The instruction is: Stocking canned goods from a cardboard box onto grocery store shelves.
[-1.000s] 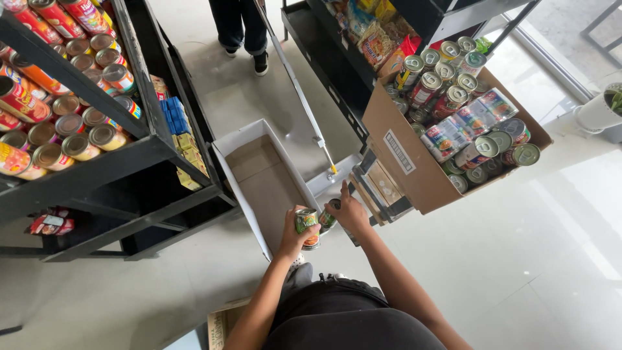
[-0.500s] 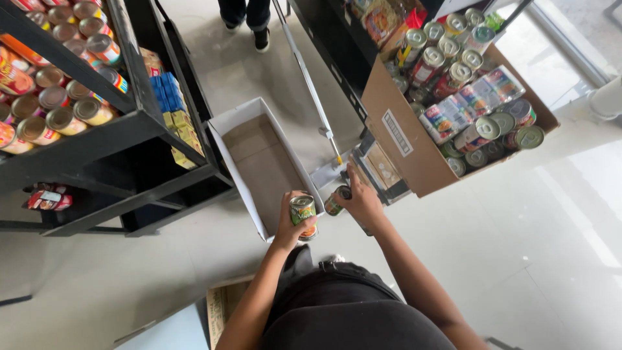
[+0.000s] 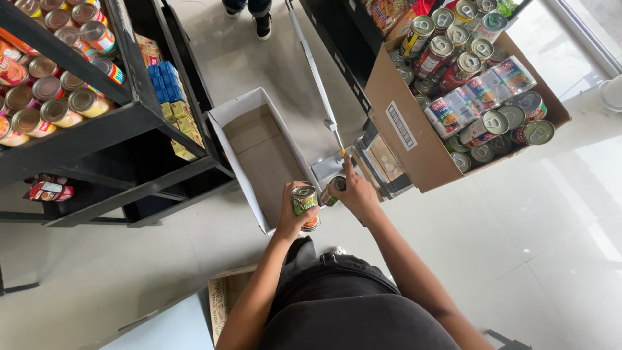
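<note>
My left hand [image 3: 289, 217] grips a green-labelled tin can [image 3: 304, 201], held upright in front of my waist. Just to its right, my right hand [image 3: 355, 192] holds a second small can [image 3: 333, 190], tilted on its side, with the index finger stretched forward. Both hands hover over the near right corner of an open empty white-sided cardboard box [image 3: 241, 110] on the floor. A brown cardboard box [image 3: 407, 136] packed with several more cans sits to the right, on a hand truck.
A black metal shelf rack [image 3: 97, 133] at left carries several cans, with yellow and blue packets lower down. Another person's feet [image 3: 254, 14] stand at the top. A flat cardboard piece [image 3: 227, 295] lies by my left elbow. The floor is pale tile.
Both hands have stayed together with their cans, drifting slightly toward the white box's corner. The view has shifted closer to the boxes and the other person has stepped further away.
</note>
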